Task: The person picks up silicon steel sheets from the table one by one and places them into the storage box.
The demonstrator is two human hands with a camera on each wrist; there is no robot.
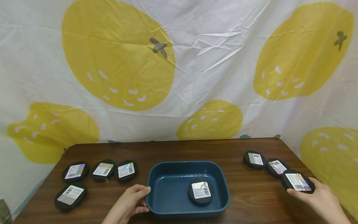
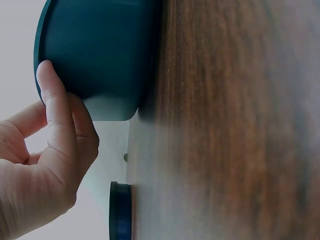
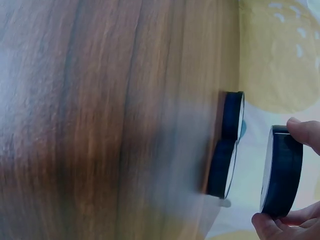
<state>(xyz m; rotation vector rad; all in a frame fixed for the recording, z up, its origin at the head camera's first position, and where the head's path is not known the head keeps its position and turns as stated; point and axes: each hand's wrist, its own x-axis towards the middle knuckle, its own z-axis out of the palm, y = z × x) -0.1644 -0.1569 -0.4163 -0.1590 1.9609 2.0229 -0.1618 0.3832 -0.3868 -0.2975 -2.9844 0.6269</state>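
My left hand [image 1: 130,200] pinches the left rim of a dark blue rectangular plastic basin [image 1: 165,199], its fingers against the outer wall in the left wrist view. Inside the basin, right of its middle, lies a black round flat tin [image 1: 200,201] with a white label. At the right, my right hand [image 1: 320,193] grips another black round tin [image 3: 284,172] by its side, thumb and fingers on opposite edges. This tin is raised off the table with its silvery label facing up. Just beyond it two similar tins [image 1: 255,159] lie side by side.
On the left of the brown wooden table [image 1: 179,151] several more labelled black tins [image 1: 103,170] lie flat, one [image 1: 71,196] nearer the front. A white cloth [image 1: 212,74] with yellow fruit prints hangs behind the table's back edge.
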